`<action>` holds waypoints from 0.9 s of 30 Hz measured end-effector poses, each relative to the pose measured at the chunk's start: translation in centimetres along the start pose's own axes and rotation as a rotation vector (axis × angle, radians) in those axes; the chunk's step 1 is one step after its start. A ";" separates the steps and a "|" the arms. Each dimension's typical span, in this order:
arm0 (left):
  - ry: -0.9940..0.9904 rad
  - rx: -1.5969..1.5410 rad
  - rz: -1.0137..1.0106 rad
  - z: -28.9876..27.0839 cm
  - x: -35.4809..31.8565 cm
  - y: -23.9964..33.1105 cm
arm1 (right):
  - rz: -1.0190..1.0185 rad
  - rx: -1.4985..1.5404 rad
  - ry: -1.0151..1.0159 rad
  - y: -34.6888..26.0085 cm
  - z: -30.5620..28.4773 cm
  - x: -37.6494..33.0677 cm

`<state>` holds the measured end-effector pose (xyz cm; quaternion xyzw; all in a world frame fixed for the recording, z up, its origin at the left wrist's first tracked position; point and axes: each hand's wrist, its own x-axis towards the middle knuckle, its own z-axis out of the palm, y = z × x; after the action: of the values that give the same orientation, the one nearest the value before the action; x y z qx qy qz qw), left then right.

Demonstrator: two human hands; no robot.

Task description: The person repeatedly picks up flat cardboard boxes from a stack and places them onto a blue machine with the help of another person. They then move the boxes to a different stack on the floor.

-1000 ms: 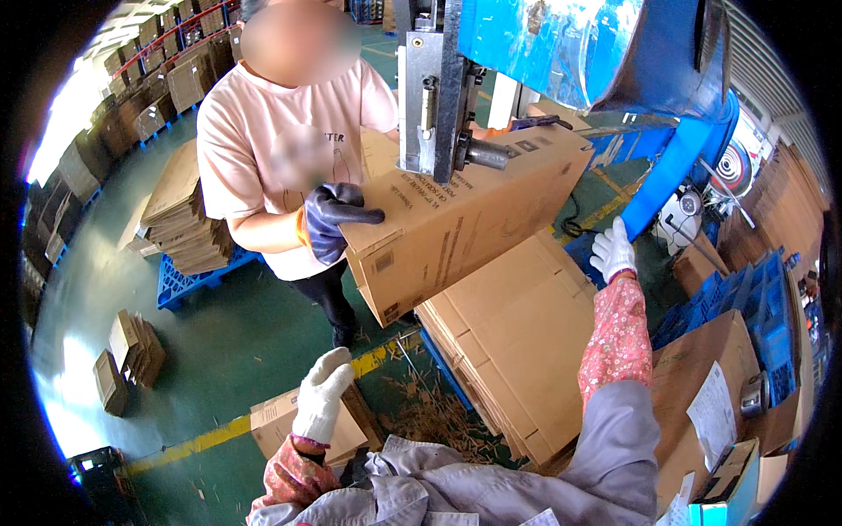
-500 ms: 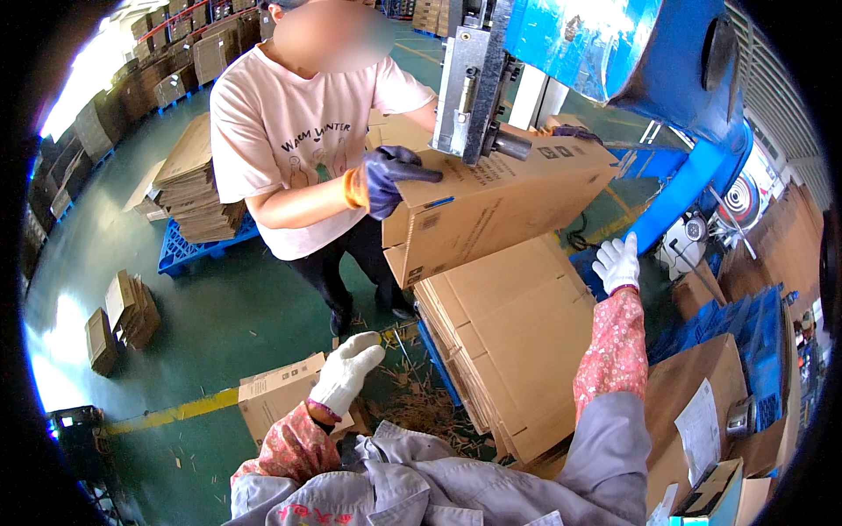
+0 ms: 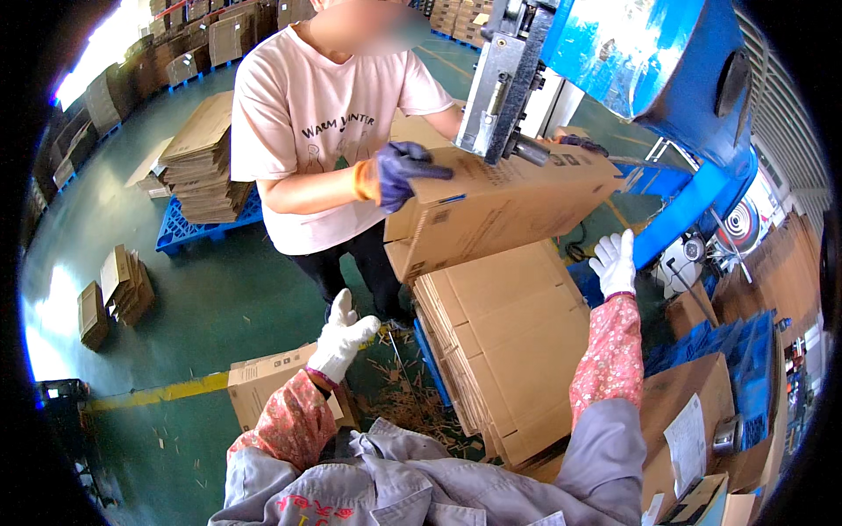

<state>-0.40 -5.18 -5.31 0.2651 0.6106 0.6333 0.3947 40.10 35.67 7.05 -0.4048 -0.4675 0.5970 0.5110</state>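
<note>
My left hand (image 3: 342, 340), in a white glove, is raised to the left of a stack of flat cardboard cartons (image 3: 526, 342). Its thumb stands apart from the fingers and it holds nothing. On the stack's right side my gloved right hand (image 3: 614, 265) is held up, open, fingers stretched. Between and beyond my hands, a folded brown carton (image 3: 513, 219) is held on edge above the stack by a co-worker in dark gloves (image 3: 408, 175). The metal head (image 3: 500, 96) of a blue machine reaches down to this carton's top. Neither of my hands touches the carton.
The machine's blue arm (image 3: 645, 53) overhangs at upper right, with a blue post (image 3: 702, 197) below. A standing carton (image 3: 263, 386) and cardboard scraps (image 3: 403, 394) lie left of the stack. Flat cardboard (image 3: 206, 149) is piled on a blue pallet (image 3: 206, 230). Blue pallets (image 3: 728, 342) stand at right.
My left hand has tilted upward and its thumb and fingers have spread. My right hand has hardly moved. The co-worker still holds the carton under the machine head; the view has shifted slightly.
</note>
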 end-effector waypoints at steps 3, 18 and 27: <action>0.037 -0.065 0.056 -1.5 1.5 -0.5 | -0.029 -0.030 -0.038 0.6 0.7 0.4; 0.209 0.325 0.552 -16.2 9.7 -6.3 | -0.039 -0.235 -0.381 9.9 11.5 0.2; -0.029 0.129 0.403 -27.0 3.0 -6.9 | -0.210 -0.383 -0.353 16.3 22.7 -6.9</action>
<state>-22.93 -18.35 -15.62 0.4156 0.5788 0.6553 0.2509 15.58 24.86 -3.41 -0.3330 -0.6929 0.5029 0.3951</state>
